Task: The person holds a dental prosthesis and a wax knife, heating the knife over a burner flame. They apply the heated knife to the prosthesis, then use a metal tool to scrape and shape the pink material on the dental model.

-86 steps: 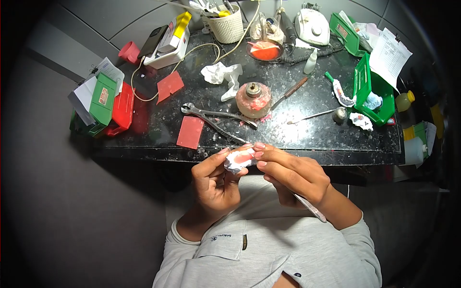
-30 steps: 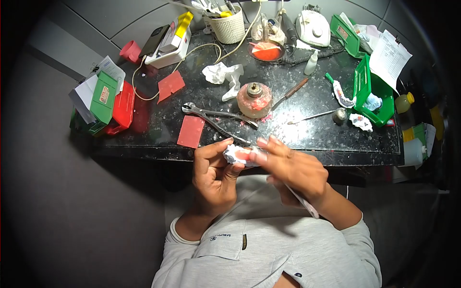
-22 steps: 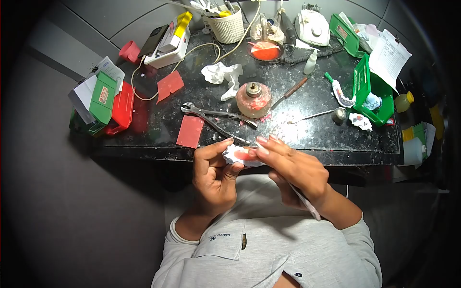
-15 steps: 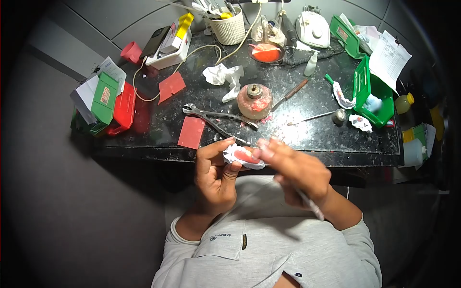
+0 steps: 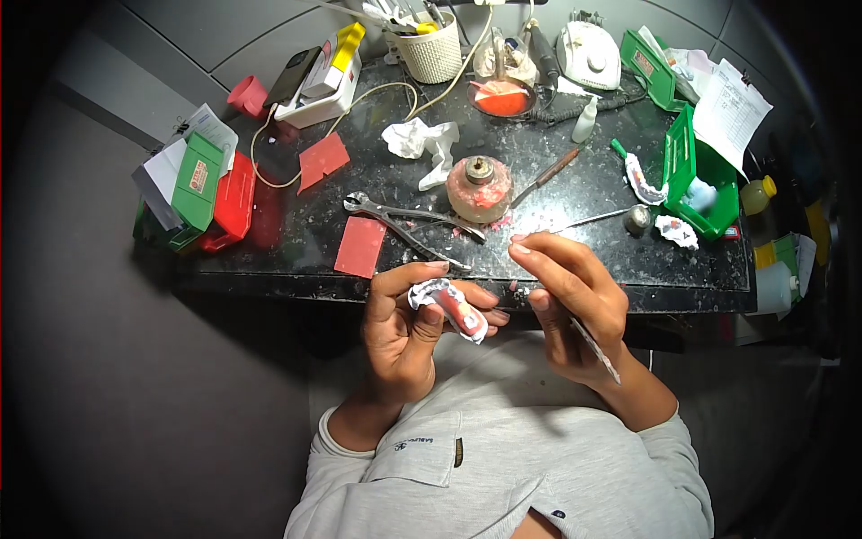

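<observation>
A small white dental cast with pink wax and a pale tooth-like spot (image 5: 444, 304) is held between the thumb and fingers of my left hand (image 5: 398, 337), just in front of the bench edge. My right hand (image 5: 585, 310) is to its right, apart from the cast. Its thumb and forefinger are parted, while a slim metal wax tool (image 5: 596, 350) lies tucked in the palm, one end pointing down toward my body. Past my hands lie metal pliers (image 5: 404, 218) and a flat sheet of pink wax (image 5: 360, 247).
A round glass spirit burner (image 5: 479, 190) stands mid-bench beside a brown-handled knife (image 5: 549, 173). Crumpled tissue (image 5: 409, 137) lies behind. An open green box (image 5: 687, 166) stands right, near more white casts (image 5: 675, 232). Red and green boxes (image 5: 224, 202) sit left.
My right hand has drawn back to the right from the cast, its fingers lifting. My left hand has turned the cast so its right end tips down.
</observation>
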The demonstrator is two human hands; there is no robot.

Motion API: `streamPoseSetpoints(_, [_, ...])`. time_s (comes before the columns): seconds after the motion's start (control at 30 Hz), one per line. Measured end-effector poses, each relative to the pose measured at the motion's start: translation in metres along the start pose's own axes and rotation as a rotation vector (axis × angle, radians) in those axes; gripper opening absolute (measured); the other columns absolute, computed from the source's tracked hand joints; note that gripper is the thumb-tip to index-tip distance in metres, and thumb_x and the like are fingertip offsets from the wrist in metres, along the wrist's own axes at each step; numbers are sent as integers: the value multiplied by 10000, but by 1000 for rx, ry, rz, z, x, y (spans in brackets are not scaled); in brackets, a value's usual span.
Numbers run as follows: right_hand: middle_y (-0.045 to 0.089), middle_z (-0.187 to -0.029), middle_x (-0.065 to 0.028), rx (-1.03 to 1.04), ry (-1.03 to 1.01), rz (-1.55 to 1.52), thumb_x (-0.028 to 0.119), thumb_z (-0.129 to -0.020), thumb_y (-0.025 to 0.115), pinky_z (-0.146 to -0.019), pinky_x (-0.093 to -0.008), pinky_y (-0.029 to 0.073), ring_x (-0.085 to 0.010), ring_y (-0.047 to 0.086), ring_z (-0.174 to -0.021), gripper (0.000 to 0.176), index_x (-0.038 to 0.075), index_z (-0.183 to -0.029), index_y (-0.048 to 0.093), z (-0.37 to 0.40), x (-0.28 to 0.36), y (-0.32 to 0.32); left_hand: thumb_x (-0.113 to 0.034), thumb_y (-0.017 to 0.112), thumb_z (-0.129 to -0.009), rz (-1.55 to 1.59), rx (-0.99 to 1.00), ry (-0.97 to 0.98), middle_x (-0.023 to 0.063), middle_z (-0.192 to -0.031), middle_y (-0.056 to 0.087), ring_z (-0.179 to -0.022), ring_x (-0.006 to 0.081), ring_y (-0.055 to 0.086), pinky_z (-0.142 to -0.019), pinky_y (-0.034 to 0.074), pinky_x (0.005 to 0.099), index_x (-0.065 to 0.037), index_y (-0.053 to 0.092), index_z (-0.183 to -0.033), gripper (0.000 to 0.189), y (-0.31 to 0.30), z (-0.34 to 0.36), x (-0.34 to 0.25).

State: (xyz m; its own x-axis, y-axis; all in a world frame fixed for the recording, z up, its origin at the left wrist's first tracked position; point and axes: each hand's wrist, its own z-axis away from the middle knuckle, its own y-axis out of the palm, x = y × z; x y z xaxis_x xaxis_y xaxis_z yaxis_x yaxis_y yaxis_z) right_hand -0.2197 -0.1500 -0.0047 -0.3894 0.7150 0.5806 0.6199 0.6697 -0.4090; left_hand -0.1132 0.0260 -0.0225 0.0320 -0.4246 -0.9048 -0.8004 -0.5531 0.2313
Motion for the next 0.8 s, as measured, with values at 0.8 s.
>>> streamPoseSetpoints(0.8, [725,-989,-137,-179,383,-12,34,-957,622,-670,-268,538,-172,704,-791,162,-11,-1087,709,3,-50,-29,-190,496,-1050,-106,-191,-16,131,-820,651,-618,179,656,-505,532,272,28,430,-1425,439,-16,-7,15])
